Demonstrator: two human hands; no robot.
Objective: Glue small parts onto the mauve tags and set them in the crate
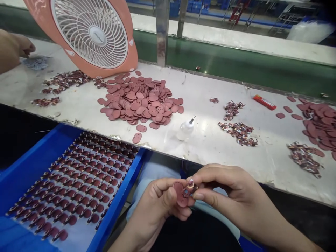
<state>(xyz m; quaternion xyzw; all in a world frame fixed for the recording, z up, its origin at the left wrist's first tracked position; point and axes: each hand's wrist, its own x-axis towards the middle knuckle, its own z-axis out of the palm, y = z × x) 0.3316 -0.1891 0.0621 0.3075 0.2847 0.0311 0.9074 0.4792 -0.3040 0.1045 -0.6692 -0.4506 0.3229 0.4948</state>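
My left hand (160,203) is closed round a small reddish-brown oval tag (180,194), held below the table's front edge over my lap. My right hand (223,190) pinches a small printed figure piece (189,187) against that tag. Both hands touch at the piece. On the white table (204,140) above them lies a small white glue bottle (186,130) with a thin nozzle, on its side. Behind it is a large pile of the same oval tags (140,101).
A blue tray (23,168) at my left holds several rows of assembled tags. A pink fan (91,35) stands at the back. Small figure heaps (237,131) and more ovals (319,122) lie right, with a red lighter-like object (264,102). Another person's hand (15,47) is far left.
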